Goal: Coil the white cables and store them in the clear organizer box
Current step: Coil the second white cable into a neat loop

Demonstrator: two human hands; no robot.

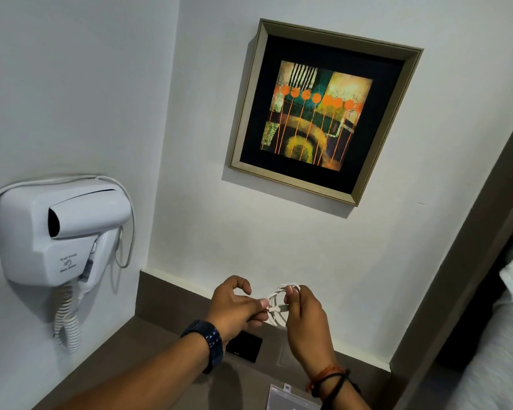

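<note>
A white cable [276, 316] is wound into a small coil held in the air above the counter. My right hand [304, 318] grips the coil's right side, thumb on top of the loops. My left hand [237, 309] pinches the cable's plug end at the coil's left side, index finger raised. The clear organizer box [290, 399] lies on the counter at the bottom edge, below my right wrist, partly cut off by the frame.
The grey counter [160, 350] sits in a wall corner. A black rectangular object [245, 346] lies on it under my left hand. A white wall hair dryer [60, 232] with curly cord hangs left. A framed picture [323, 110] hangs above. A bed [501, 350] is right.
</note>
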